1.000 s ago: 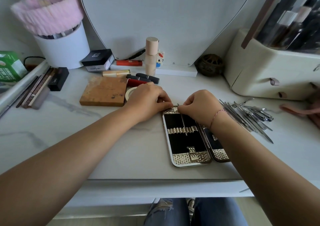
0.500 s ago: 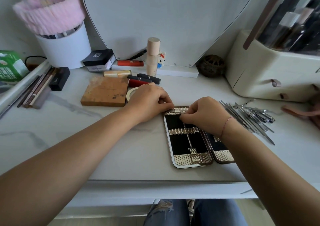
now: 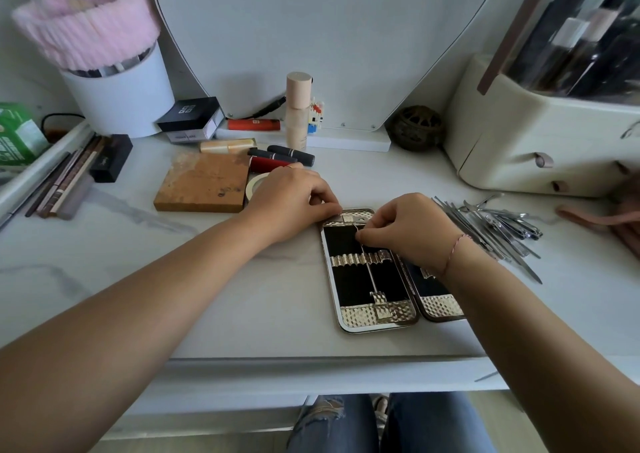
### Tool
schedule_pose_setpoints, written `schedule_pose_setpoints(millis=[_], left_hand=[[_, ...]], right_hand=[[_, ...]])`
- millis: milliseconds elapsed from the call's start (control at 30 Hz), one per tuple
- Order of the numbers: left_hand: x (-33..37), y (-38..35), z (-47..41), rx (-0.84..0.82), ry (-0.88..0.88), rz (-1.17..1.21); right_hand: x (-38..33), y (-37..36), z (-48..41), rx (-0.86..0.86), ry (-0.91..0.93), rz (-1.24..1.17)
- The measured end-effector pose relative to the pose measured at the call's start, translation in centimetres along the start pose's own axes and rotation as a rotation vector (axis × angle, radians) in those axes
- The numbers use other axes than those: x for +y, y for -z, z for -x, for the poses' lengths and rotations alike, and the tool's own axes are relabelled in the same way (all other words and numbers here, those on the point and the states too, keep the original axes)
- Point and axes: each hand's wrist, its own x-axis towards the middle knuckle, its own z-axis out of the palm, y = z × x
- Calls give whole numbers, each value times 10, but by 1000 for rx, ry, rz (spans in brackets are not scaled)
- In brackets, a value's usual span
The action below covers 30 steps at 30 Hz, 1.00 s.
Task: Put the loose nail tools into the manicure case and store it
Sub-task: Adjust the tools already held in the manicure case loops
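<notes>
The manicure case lies open on the white tabletop, black lined with gold straps. One thin metal tool sits in its left half under the middle strap. My right hand pinches the top end of that tool over the case. My left hand grips the case's far left corner with curled fingers. A pile of loose steel nail tools lies on the table just right of my right hand. The case's right half is mostly hidden by my right forearm.
A brown square box, a tape roll and lipsticks sit behind my left hand. A cream drawer organizer stands at the back right, a white bucket at the back left, pencils at the far left.
My right hand has slid from the case's top edge down toward me over the left half, with the thin tool. My left hand has stayed at the corner.
</notes>
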Motion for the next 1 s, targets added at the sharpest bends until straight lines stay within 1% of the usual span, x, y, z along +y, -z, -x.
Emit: schedule_pose_setpoints(millis=[200, 267, 333, 400, 467, 500, 567, 633, 1000], left_hand=[[1, 0, 0, 13, 1, 23], [0, 0, 0, 16, -4, 19], [-1, 0, 0, 17, -6, 14], [-2, -1, 0, 13, -8, 16], [-4, -1, 0, 17, -12, 28], [-5, -2, -1, 20, -11, 34], [-6, -3, -1, 25, -3, 36], [-6, -4, -1, 37, 3, 39], [-4, -3, 0, 38, 22, 51]], right_hand=[[3, 0, 2, 1, 28, -49], [6, 3, 4, 47, 45, -123], [18, 14, 5, 162, 61, -157], [38, 33, 7, 315, 51, -73], [64, 53, 11, 438, -20, 27], [76, 61, 13, 467, -64, 62], [95, 71, 15, 448, -120, 115], [104, 72, 15, 390, -130, 125], [104, 66, 6, 347, -145, 196]])
